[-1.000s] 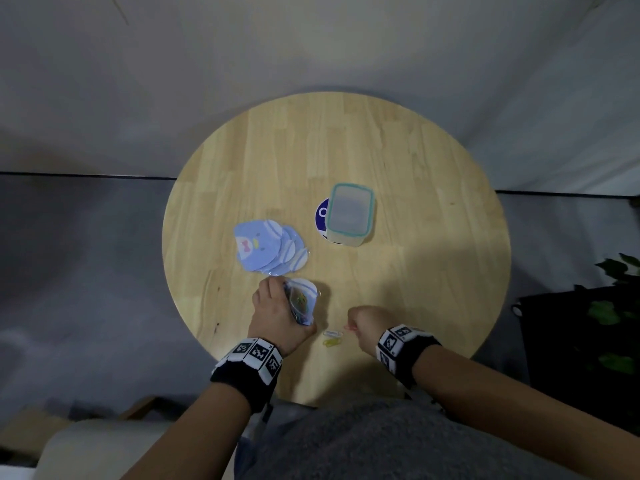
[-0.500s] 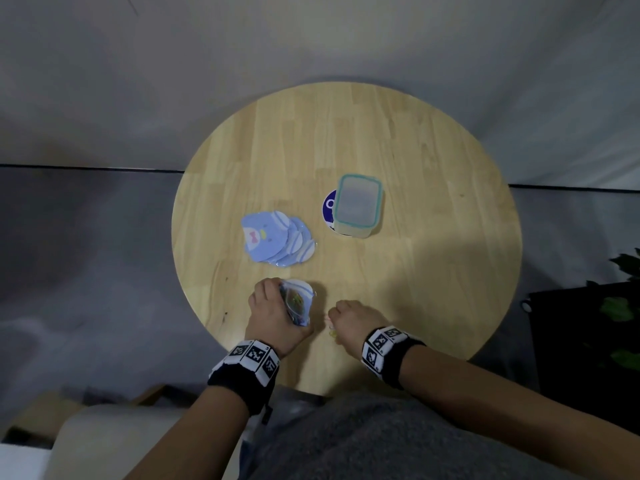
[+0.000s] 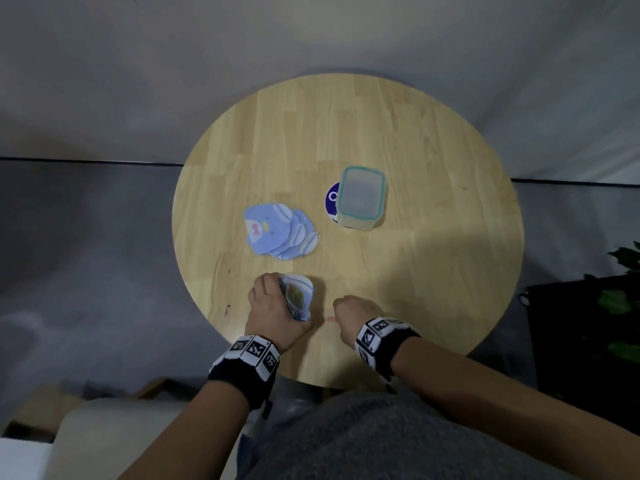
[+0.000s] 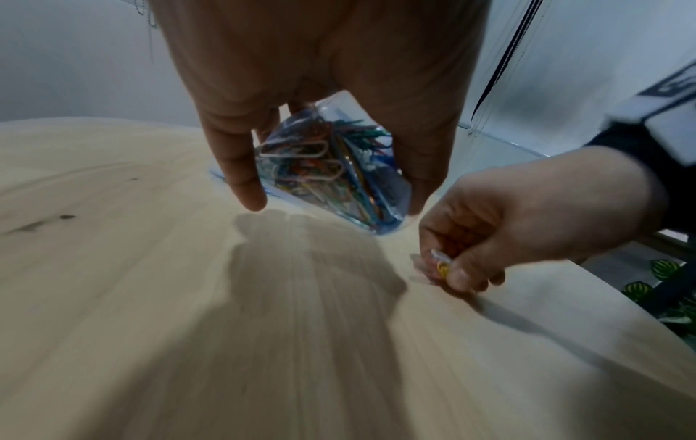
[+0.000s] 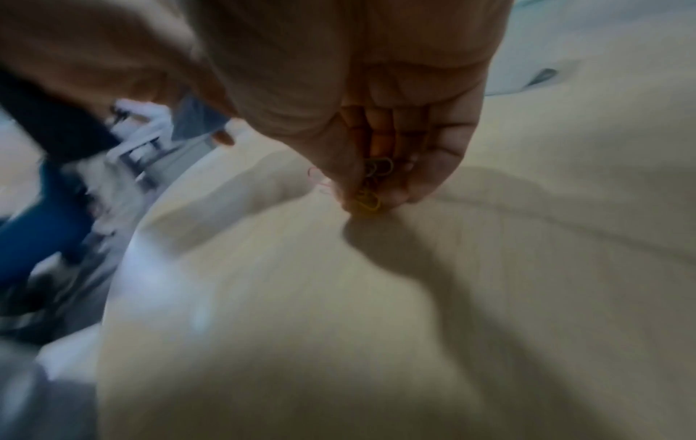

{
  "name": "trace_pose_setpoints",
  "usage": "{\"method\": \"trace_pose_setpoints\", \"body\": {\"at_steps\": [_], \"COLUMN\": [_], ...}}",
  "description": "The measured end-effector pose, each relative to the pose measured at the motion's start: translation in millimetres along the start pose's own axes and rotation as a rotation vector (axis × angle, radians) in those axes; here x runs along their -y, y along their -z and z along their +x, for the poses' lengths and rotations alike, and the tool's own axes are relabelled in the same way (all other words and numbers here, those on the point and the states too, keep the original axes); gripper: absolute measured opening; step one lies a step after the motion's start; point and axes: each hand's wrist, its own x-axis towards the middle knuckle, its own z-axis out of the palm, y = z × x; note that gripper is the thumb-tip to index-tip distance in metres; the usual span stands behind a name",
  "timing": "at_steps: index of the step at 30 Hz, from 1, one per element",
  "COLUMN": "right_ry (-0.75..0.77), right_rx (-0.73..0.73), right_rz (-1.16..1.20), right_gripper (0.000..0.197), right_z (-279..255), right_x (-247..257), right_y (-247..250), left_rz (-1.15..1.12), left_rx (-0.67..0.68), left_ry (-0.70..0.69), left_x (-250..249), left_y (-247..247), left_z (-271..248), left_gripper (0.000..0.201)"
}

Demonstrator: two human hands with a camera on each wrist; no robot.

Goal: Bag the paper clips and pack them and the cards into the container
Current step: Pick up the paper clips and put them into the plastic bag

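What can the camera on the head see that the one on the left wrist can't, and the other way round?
Only the head view shows the lidded container, the fanned blue cards and the whole round table. Only the left wrist view shows the coloured paper clips inside the bag and the yellow clip pinched in the right hand's fingertips. Both show the left hand holding the clear bag and the right hand low over the table.

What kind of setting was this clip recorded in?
Probably a small indoor recording corner, not a real workplace. A round wooden table stands against plain grey drapes, with a potted plant to the right. The table holds only a few props: cards and a lidded container.
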Motion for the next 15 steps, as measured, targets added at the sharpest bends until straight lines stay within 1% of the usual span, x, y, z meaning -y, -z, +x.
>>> {"method": "trace_pose_setpoints", "body": {"at_steps": [1,2,4,5,6,7,8,9,12,13,15], "right_ry": [-0.029,-0.071,-0.142,-0.15,-0.145,-0.126,-0.11,-0.098,-0.128,-0.134,-0.119], "right_rx": [-0.015,-0.067,-0.276,-0.376,-0.421,-0.423,-0.4,-0.383,-0.425,-0.438,-0.459], "right_rz": [0.096,0.231,0.567,0.728,0.857,0.945,0.974,0.94,0.667,0.601,0.542], "right_gripper": [0.011,0.009,0.005,0.003,0.005,0.009,0.012,0.015,0.019,0.019,0.013], "right_z": [0,0,-3,-6,-8,-9,-10,-10,-10,-11,-16], "right_x": [-3,-7,-13,-13,-11,-8,-6,-3,-2,-3,-5], "right_y": [4,8,23,34,45,59,70,80,94,96,98], "left_rz": [0.002,0.006,0.006,0.008,0.014,0.02,0.02,0.014,-0.051,-0.081,-0.132], "left_rx": [0.0,0.003,0.023,0.031,0.035,0.04,0.041,0.034,-0.015,-0.036,-0.074], "left_ry": [-0.004,-0.011,-0.013,-0.014,-0.023,-0.028,-0.031,-0.027,0.018,0.028,0.032], "left_x": [-1,-2,-6,-10,-13,-18,-24,-31,-50,-56,-65], "left_y": [-1,-3,-8,-9,-12,-14,-15,-16,-13,-11,-7], "left_z": [1,1,3,4,6,7,9,12,20,22,27], "left_gripper": [0.082,0.081,0.079,0.078,0.077,0.076,0.076,0.076,0.075,0.073,0.07]}}
